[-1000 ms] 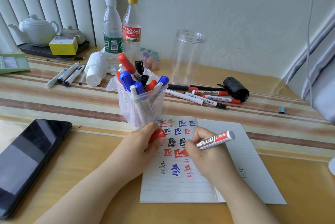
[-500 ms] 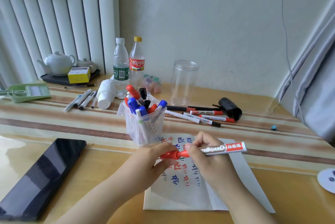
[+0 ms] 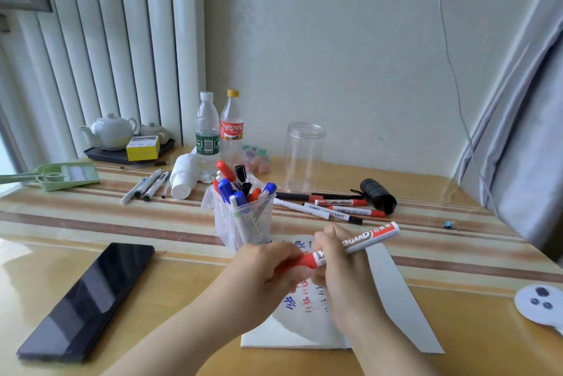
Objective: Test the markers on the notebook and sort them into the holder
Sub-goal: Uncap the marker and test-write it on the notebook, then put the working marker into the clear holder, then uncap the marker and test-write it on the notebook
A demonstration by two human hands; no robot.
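A red whiteboard marker is held level above the open notebook. My right hand grips its white barrel. My left hand holds the red cap, which sits on the marker's tip end. The notebook page carries red, blue and black test marks, partly hidden by both hands. Just behind the hands stands a clear plastic holder with several red, blue and black markers upright in it. Several loose markers lie on the table to the right of the holder.
A black phone lies at front left. Several pens, a white roll, two bottles, a clear jar and a black spool lie behind. A tea set and a green tray stand at the far left.
My right hand lifted the red marker off the page. My left hand brought the red cap to its tip and the cap now sits on it. The camera tilted up.
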